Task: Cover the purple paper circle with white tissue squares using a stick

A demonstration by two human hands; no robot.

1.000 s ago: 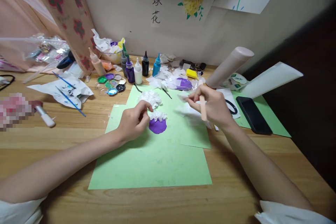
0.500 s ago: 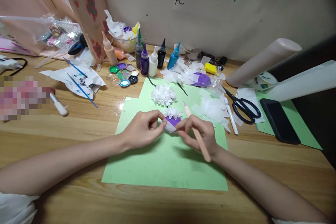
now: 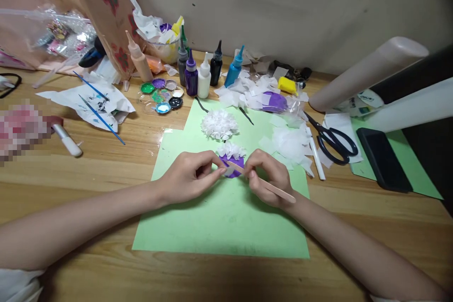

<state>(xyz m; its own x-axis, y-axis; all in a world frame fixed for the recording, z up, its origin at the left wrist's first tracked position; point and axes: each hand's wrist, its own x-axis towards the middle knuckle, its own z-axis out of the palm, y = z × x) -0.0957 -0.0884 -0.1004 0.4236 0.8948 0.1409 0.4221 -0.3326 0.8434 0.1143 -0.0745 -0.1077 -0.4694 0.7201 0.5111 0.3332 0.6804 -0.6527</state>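
Note:
My left hand [image 3: 189,180] pinches a small white tissue piece [image 3: 229,170] over the green paper sheet [image 3: 219,219]. My right hand [image 3: 269,183] grips a thin wooden stick [image 3: 279,190] whose tip points left into that tissue piece. Just behind my fingers lies a purple paint patch [image 3: 236,166], topped with a row of ruffled white tissue [image 3: 231,149]. A full white tissue flower [image 3: 219,124] sits further back on the green sheet.
Loose tissue squares [image 3: 290,144], black scissors [image 3: 332,139] and a dark phone [image 3: 384,159] lie to the right. Paint bottles [image 3: 198,75] and a paint palette [image 3: 161,96] stand behind. Blue brushes [image 3: 101,120] rest on stained paper at left. A pink roll [image 3: 368,73] leans at right.
My right hand came back from the tissue pile to the purple patch. It turned the stick so its tip now points left into the tissue piece that my left hand pinches.

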